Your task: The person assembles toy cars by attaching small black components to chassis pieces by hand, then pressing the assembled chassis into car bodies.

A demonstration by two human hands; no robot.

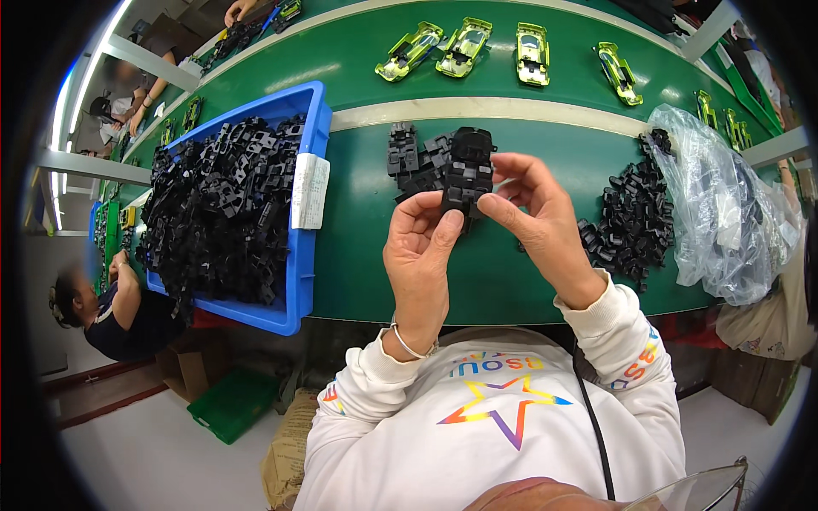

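A black plastic toy-car chassis part (469,177) is held up in both hands above the green worktop. The thumb and bent fingers of my left hand (417,255) close on its lower left end. From the right side, the thumb and forefinger of my right hand (541,213) pinch its edge. Several similar black chassis parts (404,152) lie just behind and to the left of the held one. A heap of smaller black plastic pieces (635,213) is spread to the right of my right hand.
On the left, a blue crate (294,281) is piled with black parts (226,196) and bears a white label (309,192). A clear plastic bag (724,213) lies at right. Beyond a pale rail (494,109), yellow-green toy cars (532,55) rest on a green belt. Other people work at left.
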